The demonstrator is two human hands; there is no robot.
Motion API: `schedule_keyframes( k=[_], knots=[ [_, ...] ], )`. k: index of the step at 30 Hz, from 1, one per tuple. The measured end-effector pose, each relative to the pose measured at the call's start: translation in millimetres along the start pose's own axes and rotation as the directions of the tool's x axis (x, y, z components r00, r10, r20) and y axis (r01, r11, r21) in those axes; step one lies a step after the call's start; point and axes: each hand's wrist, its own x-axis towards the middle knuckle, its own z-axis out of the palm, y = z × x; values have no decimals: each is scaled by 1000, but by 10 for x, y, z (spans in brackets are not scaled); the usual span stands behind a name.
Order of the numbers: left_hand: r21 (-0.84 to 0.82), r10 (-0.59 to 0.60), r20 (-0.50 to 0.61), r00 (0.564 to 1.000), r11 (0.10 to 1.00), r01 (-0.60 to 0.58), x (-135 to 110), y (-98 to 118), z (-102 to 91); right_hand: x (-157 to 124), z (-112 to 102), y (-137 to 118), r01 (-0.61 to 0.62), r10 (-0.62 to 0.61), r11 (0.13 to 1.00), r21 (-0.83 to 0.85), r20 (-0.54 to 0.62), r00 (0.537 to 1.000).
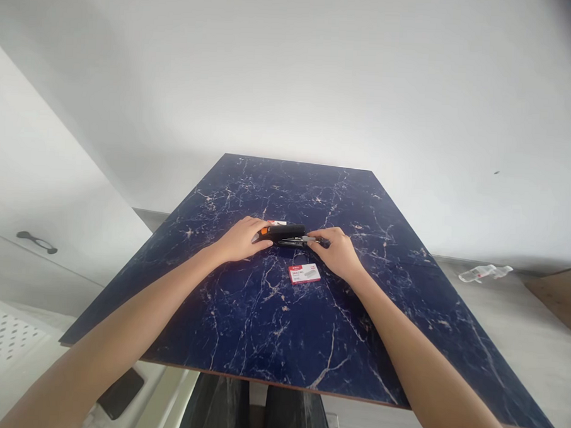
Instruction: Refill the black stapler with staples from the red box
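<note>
A black stapler (289, 230) with an orange patch lies on the dark blue marbled table, its top arm raised from the base. My left hand (244, 239) is closed around its left end, thumb in front and fingers behind. At the stapler's right end, my right hand (334, 249) pinches a small silvery piece that looks like a strip of staples (307, 239). A small red and white box (304, 273) lies flat just in front of the stapler. Behind the stapler, part of another red and white item (279, 223) shows.
The table (280, 327) stands against a white wall. Clear plastic packaging (484, 273) and a brown cardboard piece (559, 295) lie on the floor to the right. At lower left are a dark phone-like object (120, 393) and a white perforated surface (5, 337).
</note>
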Motion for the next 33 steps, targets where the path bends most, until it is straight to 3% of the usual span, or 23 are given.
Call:
schedule_keyframes(
  k=[4,8,17,25,33],
  knots=[
    [6,-10,12,1000,1000,10,-4,13,-8,8,-6,16,135,-134,989,-65,14,991],
    [8,-13,15,1000,1000,13,-7,12,-6,6,2,2,161,-163,983,-89,-8,987],
    [1,-13,15,1000,1000,13,-8,10,-8,15,-17,60,86,-85,996,-34,25,996],
    [-6,-11,10,1000,1000,11,-11,13,-8,17,-29,75,-53,50,998,32,99,994],
    [-4,-11,5,1000,1000,11,-9,20,-5,16,-50,38,-19,23,999,-33,123,992]
  ],
)
